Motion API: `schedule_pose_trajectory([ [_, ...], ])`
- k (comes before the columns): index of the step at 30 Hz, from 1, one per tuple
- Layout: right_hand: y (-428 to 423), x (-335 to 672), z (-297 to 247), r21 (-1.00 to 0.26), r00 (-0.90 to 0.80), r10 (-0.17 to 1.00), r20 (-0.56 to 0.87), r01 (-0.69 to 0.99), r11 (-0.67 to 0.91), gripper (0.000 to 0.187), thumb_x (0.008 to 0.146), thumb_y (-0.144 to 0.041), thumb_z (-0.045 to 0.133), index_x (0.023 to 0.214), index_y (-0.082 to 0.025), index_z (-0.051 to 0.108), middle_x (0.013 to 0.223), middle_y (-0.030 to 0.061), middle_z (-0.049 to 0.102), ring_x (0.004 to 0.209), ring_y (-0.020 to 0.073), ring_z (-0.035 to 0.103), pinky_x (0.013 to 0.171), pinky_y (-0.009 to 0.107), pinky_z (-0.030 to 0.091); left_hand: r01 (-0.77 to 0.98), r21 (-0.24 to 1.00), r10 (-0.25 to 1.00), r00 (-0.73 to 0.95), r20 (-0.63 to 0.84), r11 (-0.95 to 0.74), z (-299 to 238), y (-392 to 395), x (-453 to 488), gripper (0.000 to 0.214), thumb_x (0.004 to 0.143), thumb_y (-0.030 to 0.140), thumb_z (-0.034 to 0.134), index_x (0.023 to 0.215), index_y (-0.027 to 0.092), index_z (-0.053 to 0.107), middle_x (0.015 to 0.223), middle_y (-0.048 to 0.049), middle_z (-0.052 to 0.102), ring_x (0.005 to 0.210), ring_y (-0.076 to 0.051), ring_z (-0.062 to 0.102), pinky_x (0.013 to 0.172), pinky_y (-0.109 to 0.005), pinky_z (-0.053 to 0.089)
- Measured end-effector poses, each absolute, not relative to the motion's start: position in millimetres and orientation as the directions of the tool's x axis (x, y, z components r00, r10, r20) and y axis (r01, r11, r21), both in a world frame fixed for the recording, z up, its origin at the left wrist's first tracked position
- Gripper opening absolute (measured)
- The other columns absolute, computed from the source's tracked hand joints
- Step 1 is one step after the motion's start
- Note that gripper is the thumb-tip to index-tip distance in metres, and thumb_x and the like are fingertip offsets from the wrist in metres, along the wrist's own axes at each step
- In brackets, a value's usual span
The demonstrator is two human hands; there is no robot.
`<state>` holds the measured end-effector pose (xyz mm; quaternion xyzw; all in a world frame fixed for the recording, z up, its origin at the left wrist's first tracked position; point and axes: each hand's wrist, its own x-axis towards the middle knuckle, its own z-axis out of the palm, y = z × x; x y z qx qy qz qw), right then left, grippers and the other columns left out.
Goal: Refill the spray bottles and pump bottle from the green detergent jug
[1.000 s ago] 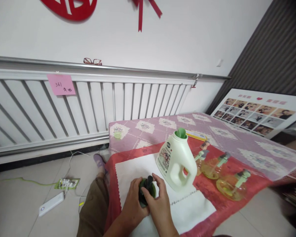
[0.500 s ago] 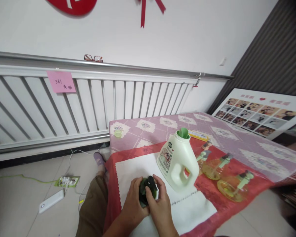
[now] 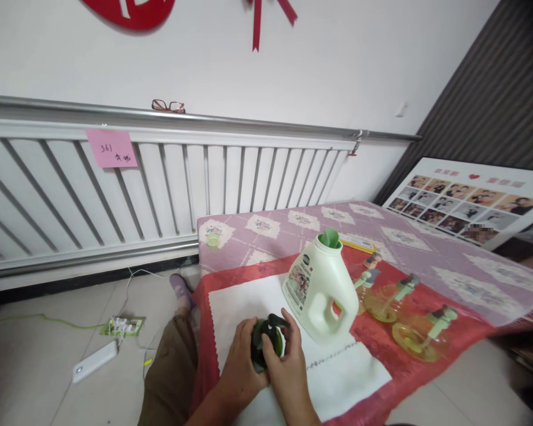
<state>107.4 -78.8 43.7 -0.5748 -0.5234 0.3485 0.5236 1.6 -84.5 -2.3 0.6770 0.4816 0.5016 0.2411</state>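
My left hand [image 3: 242, 358] is wrapped around the side of a dark green pump bottle [image 3: 258, 338] low in the head view. Its black pump head [image 3: 276, 321] points to the right. My right hand [image 3: 286, 361] has its fingers closed about the pump head and collar, with the thumb over the top. Much of the bottle's body is hidden by my hands. Just beyond them stands a pale green detergent jug [image 3: 313, 284], upright and uncapped, with a green spout in its mouth. A white sheet [image 3: 240, 296] lies beneath the jug and my hands.
Several clear bottles of yellow liquid with green pumps, such as the nearest pump bottle [image 3: 420, 340], stand on the red cloth [image 3: 462, 313] at right. A small green cap [image 3: 212, 240] rests at the table's far left. Behind runs a white radiator [image 3: 231, 177].
The black pump head has turned in my right hand, so its nozzle now points right. My right fingers have shifted slightly; the left hand keeps its hold.
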Motion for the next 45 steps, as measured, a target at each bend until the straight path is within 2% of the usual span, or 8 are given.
schedule_pose_trajectory([
  [6, -80, 106, 41, -0.973, 0.186, 0.970, 0.158, 0.195, 0.121, 0.071, 0.078, -0.035, 0.062, 0.142, -0.023, 0.033, 0.118, 0.0073, 0.062, 0.110, 0.0216, 0.061, 0.096, 0.037, 0.049, 0.408, 0.808, 0.892, 0.035, 0.451, -0.424, -4, -84, 1, 0.079, 0.068, 0.018, 0.070, 0.134, 0.019, 0.026, 0.129, -0.0162, 0.045, 0.123, -0.032, 0.047, 0.102, -0.052, 0.042],
  [12, -77, 105, 42, -0.966, 0.258, 0.952, 0.168, 0.236, 0.106, 0.065, 0.074, -0.035, 0.067, 0.134, -0.023, 0.044, 0.104, 0.0045, 0.063, 0.096, 0.0217, 0.065, 0.084, 0.035, 0.055, 0.405, 0.815, 0.894, 0.017, 0.447, -0.415, -6, -84, 1, 0.080, 0.066, 0.014, 0.068, 0.134, 0.020, 0.027, 0.130, -0.0164, 0.043, 0.124, -0.034, 0.046, 0.102, -0.055, 0.042],
  [20, -79, 107, 42, -0.975, 0.132, 0.976, 0.174, 0.160, 0.152, 0.066, 0.082, -0.033, 0.059, 0.141, -0.024, 0.030, 0.121, 0.0097, 0.063, 0.114, 0.0221, 0.060, 0.099, 0.041, 0.048, 0.395, 0.820, 0.898, 0.030, 0.439, -0.414, 0, -84, 1, 0.079, 0.067, 0.016, 0.070, 0.134, 0.020, 0.028, 0.127, -0.0155, 0.045, 0.122, -0.032, 0.047, 0.102, -0.053, 0.042],
  [24, -77, 108, 44, -0.960, 0.192, 0.962, 0.195, 0.236, 0.148, 0.064, 0.075, -0.032, 0.064, 0.134, -0.022, 0.041, 0.118, 0.0088, 0.064, 0.108, 0.0234, 0.063, 0.095, 0.041, 0.050, 0.391, 0.815, 0.891, 0.033, 0.452, -0.428, 1, -84, 1, 0.078, 0.066, 0.013, 0.068, 0.133, 0.020, 0.029, 0.126, -0.0151, 0.046, 0.120, -0.032, 0.049, 0.100, -0.052, 0.043],
  [29, -74, 111, 52, -0.905, 0.141, 0.944, 0.298, 0.357, 0.232, 0.028, 0.073, -0.030, 0.066, 0.100, -0.023, 0.066, 0.103, 0.0065, 0.068, 0.101, 0.0251, 0.063, 0.093, 0.043, 0.050, 0.380, 0.834, 0.906, 0.023, 0.423, -0.400, -2, -84, 2, 0.079, 0.065, 0.011, 0.066, 0.134, 0.020, 0.027, 0.129, -0.0152, 0.045, 0.123, -0.031, 0.047, 0.102, -0.052, 0.042],
  [34, -70, 115, 73, -0.896, 0.140, 0.928, 0.346, 0.344, 0.282, 0.025, 0.076, -0.033, 0.065, 0.098, -0.022, 0.064, 0.100, 0.0062, 0.066, 0.097, 0.0232, 0.062, 0.089, 0.040, 0.051, 0.371, 0.848, 0.915, 0.016, 0.402, -0.379, -7, -84, 2, 0.087, 0.061, 0.010, 0.069, 0.135, 0.021, 0.026, 0.131, -0.0147, 0.043, 0.124, -0.032, 0.045, 0.104, -0.052, 0.040],
  [41, -48, 127, 118, -0.909, 0.220, 0.886, 0.408, 0.184, 0.373, 0.028, 0.077, -0.035, 0.067, 0.101, -0.023, 0.060, 0.093, 0.0043, 0.064, 0.082, 0.0181, 0.061, 0.077, 0.034, 0.052, 0.362, 0.879, 0.941, -0.016, 0.339, -0.310, -10, -86, 2, 0.094, 0.051, 0.005, 0.071, 0.135, 0.022, 0.032, 0.133, -0.0123, 0.044, 0.127, -0.033, 0.044, 0.109, -0.052, 0.036],
  [45, -17, 129, 136, -0.816, 0.134, 0.838, 0.529, 0.352, 0.458, 0.031, 0.080, -0.034, 0.064, 0.108, -0.023, 0.060, 0.100, 0.0054, 0.063, 0.080, 0.0174, 0.060, 0.075, 0.034, 0.051, 0.363, 0.886, 0.948, -0.025, 0.318, -0.288, -11, -86, 2, 0.094, 0.052, 0.005, 0.071, 0.136, 0.021, 0.032, 0.134, -0.0127, 0.044, 0.128, -0.033, 0.043, 0.109, -0.052, 0.035],
])
